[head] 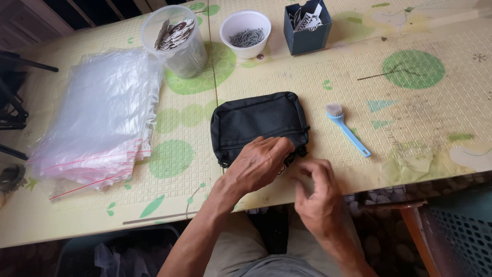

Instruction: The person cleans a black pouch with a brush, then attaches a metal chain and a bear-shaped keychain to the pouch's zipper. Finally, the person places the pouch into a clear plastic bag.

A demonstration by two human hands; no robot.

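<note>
Left hand (259,164): laid palm-down over the near edge of a small black fabric zip pouch (259,122), fingers curled and pinching something at its lower right corner; the pinched item too small to make out.
Right hand (318,197): just beside the left, at the pouch's near right corner, fingers bent loosely with the tips drawn toward the thumb; whether anything is gripped, impossible to tell.
Pouch: flat on the yellow-green patterned table mat (420,107), near the front edge, roughly centre, zip line running along its lower part.
Right of pouch: a light blue plastic brush with pale bristles (346,128), lying at a slant, apart from the pouch.
Left of pouch: a stack of clear plastic zip bags with red seal strips (97,115), well apart from both hands.
Far side: a clear plastic tub of round dark-and-white tags (177,41), a white plastic cup of small metal chains (246,33) and a dark blue open box of printed cards (307,25), in a row.
Lower right: a teal perforated plastic basket (464,236) below table level.
</note>
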